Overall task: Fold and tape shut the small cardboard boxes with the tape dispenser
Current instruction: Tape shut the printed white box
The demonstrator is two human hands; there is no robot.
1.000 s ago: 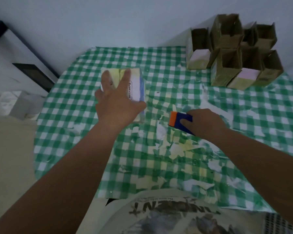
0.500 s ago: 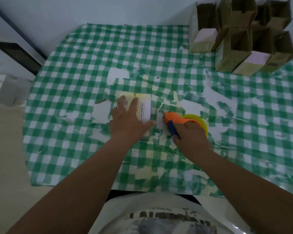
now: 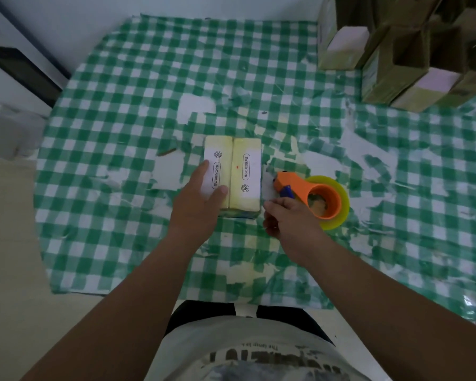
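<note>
A small cardboard box (image 3: 232, 174) lies near the middle of the green checked tablecloth (image 3: 116, 133), its two top flaps folded down and meeting along a central seam; no tape is evident across that seam, though the dim light makes this uncertain. The left hand (image 3: 198, 202) rests flat on the left flap, fingers extended, pressing it closed. The right hand (image 3: 289, 218) lies just beside the box's right edge, fingers curled about the handle of the orange tape dispenser (image 3: 311, 195), whose yellowish roll rests on the cloth. Folding of this box thus appears complete; taping remains. At the far right corner stand further boxes (image 3: 390, 59), their flaps upright and open, apparently neither folded nor taped, so most of the task lies ahead
</note>
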